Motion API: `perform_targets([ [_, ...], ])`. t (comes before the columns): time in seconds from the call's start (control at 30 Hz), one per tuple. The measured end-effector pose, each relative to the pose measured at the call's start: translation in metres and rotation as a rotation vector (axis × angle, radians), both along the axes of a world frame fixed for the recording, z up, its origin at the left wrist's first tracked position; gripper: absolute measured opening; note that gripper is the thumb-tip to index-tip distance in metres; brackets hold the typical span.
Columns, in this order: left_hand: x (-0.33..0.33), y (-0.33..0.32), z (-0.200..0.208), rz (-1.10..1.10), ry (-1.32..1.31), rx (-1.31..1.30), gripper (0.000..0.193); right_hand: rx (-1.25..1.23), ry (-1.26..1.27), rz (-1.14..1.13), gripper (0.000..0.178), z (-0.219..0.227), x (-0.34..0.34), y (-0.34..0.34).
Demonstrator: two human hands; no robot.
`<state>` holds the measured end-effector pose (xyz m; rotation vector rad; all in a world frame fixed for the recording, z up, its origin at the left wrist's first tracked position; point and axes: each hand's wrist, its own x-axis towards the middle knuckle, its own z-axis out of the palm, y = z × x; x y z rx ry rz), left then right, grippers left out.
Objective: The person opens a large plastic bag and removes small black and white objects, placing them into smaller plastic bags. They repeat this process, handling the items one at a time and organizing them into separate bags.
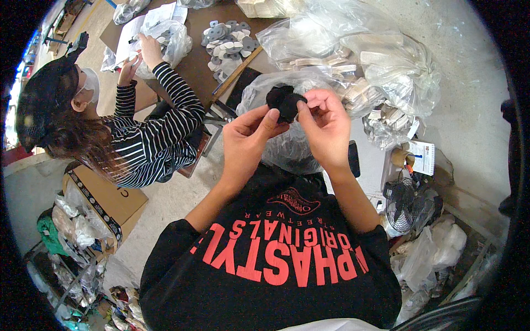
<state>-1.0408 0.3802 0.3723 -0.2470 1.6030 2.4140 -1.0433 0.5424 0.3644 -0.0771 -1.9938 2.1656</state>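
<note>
Black fabric piece [284,101]: small, soft, dark, bunched into a lumpy wad with no clear outline; matte surface, no visible pattern. Held in the air between both hands, above a clear plastic bag [287,146] of dark contents that lies at the near edge of the table [199,66].

Head view, hidden or unclear: the lower part of the fabric piece is covered by thumbs and fingertips, so its full shape cannot be told. What the dark mass inside the bag beneath is cannot be made out through the plastic. The table's far edge runs out of the picture at the top.

Hands: left hand [247,135] raised, back toward the camera, thumb and fingers pinched shut on the left side of the fabric piece. Right hand [327,128] opposite, fingers curled over, thumb and forefinger closed on the right side. Both forearms rise from the lower edge, elbows bent, wrists near each other.

Surroundings: heap of grey flat pieces [229,44] toward the table's far edge; large clear bags of pale parts [375,60] on the right side; a small black fan [406,201] low to the right. A co-worker in a striped top [154,132] sits at the left edge of the table, hands on another bag [165,38].
</note>
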Motion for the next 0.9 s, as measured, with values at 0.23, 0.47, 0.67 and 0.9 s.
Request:
perform_targets([
  [0.23, -0.006, -0.006, -0.003, 0.010, -0.031, 0.007, 0.028, -0.042, -0.008, 0.015, 0.013, 0.008, 0.001, 0.012],
  [0.47, -0.005, -0.009, -0.002, -0.085, 0.015, -0.054, 0.026, 0.452, 0.167, 0.151, 0.020, 0.036, -0.008, 0.021],
  [0.67, -0.002, -0.007, -0.003, -0.140, 0.006, -0.007, 0.028, 0.372, 0.146, 0.020, 0.018, 0.022, -0.008, 0.010],
  [0.9, -0.001, -0.006, -0.009, -0.099, 0.001, 0.078, 0.024, 0.425, 0.111, 0.014, 0.015, 0.021, -0.005, 0.011],
])
